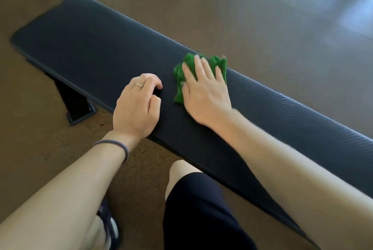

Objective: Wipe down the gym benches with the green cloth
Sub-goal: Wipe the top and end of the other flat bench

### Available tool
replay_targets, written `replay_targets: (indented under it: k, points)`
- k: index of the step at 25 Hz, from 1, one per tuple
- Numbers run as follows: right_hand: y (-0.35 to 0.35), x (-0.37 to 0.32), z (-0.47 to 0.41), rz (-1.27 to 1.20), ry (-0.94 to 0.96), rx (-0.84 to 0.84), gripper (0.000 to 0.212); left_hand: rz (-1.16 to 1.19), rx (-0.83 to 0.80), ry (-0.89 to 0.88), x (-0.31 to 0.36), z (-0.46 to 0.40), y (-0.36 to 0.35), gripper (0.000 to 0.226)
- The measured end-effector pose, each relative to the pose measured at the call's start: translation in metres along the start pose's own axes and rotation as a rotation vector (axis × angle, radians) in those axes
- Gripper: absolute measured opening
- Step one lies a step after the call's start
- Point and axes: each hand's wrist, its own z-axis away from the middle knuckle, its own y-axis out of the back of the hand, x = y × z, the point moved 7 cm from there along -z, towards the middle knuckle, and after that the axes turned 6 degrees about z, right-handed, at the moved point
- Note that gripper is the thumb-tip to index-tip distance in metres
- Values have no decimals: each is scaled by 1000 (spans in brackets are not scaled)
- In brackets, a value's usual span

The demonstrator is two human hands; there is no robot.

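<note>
While the right hand (204, 90) presses the green cloth (182, 74) flat-fingered onto the black bench pad (86, 47), the left hand (137, 106) rests just left, loosely curled, holding nothing.

Both forearms are bare, the left hand (135, 108) wears a thin silver ring (139, 85) on one finger and a grey-purple elastic band (119, 145) at the wrist, and below show dark navy shorts (199, 213) and a dark sandal (110, 223) with pale markings.
</note>
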Motion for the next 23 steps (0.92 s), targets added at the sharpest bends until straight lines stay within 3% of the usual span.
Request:
replay_targets:
  k: [4, 7, 11, 17, 23]
  points:
    - [6, -55, 88, -49, 184, -18, 60, -221, -106, -145, -36, -7, 25, 36]
    - [2, -70, 26, -40, 217, 0, 57, -251, -79, 108, -93, -16, 53, 42]
    - [3, -96, -63, -9, 52, -43, 59, -231, -161, 55, -112, -21, 57, 44]
    - [3, -112, 55, 45, 366, -28, 60, -235, -130, 110, -153, -23, 74, 48]
    - [6, -176, -48, 6, 249, -13, 60, -177, -155, 100, -158, -25, 76, 53]
